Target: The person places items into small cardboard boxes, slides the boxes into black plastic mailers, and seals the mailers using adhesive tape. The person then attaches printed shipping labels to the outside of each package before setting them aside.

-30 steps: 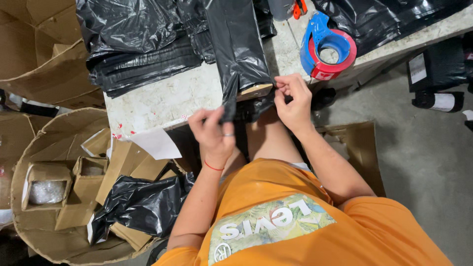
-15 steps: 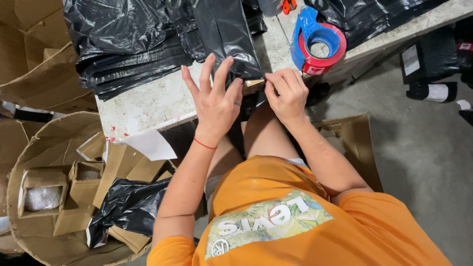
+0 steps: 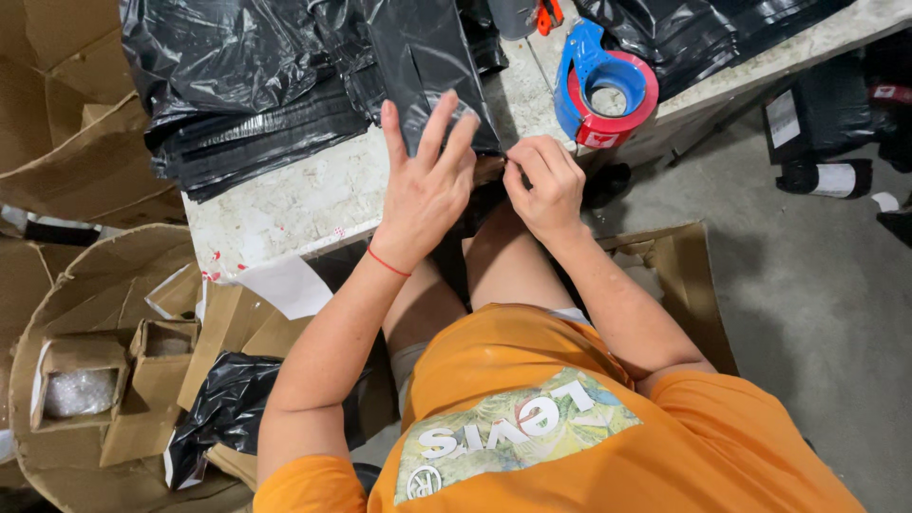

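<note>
Left hand [image 3: 425,190], lately curled, is now spread flat on the black mailer bag [image 3: 427,66]; its near edge is pinched by the right hand [image 3: 544,185], being sealed, likely.

On the bench [image 3: 285,204], a folded plastic bag [image 3: 427,66] lies across the near edge, its lower end at that edge. The left hand [image 3: 427,185] lies flat on the bag's near end; the right hand [image 3: 543,185] sits just beside it to the right, pinching at the bag's edge. A stack of bags [image 3: 247,95] lies on the bench to the left of the folded one, toward the far side. A tape dispenser [image 3: 603,90] stands near the bench's right edge, behind the right hand. Another heap of bags [image 3: 703,33] lies at the far right corner. On the floor, left of the bench, open cardboard boxes [image 3: 104,380] sit together, with a crumpled bag [image 3: 228,408] beside them.
</note>
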